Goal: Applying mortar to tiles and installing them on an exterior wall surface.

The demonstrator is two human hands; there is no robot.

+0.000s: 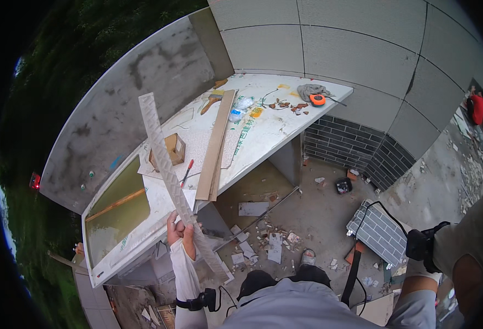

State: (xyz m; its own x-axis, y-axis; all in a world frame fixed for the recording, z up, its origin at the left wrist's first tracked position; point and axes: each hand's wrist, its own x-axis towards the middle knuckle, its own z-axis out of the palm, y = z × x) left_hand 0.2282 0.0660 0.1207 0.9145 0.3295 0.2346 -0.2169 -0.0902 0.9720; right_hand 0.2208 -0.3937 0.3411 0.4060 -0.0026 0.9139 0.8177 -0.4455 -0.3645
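My left hand (pixel 181 236) is closed around a long, narrow pale strip (pixel 167 164) with a rough, stone-like surface. The strip stands tilted, its upper end above the white work surface (pixel 285 123) and its lower end near the rubble on the floor. A cardboard-brown pair of boards (pixel 217 148) lies lengthwise on the surface beside it. Partly behind the strip sits an open cardboard box (pixel 174 149), with a red-handled tool (pixel 187 172) close by. At the right rim my right arm (pixel 463 236) is raised close to the camera; its fingers cannot be made out.
On the surface lie a brush (pixel 211 103), an orange tape measure (pixel 317 100), a grey cloth (pixel 311 90) and dry leaves. A rectangular opening (pixel 115 211) cuts through its left part. Broken tile pieces (pixel 274 247) litter the floor. A brick-patterned panel (pixel 377 233) lies at right.
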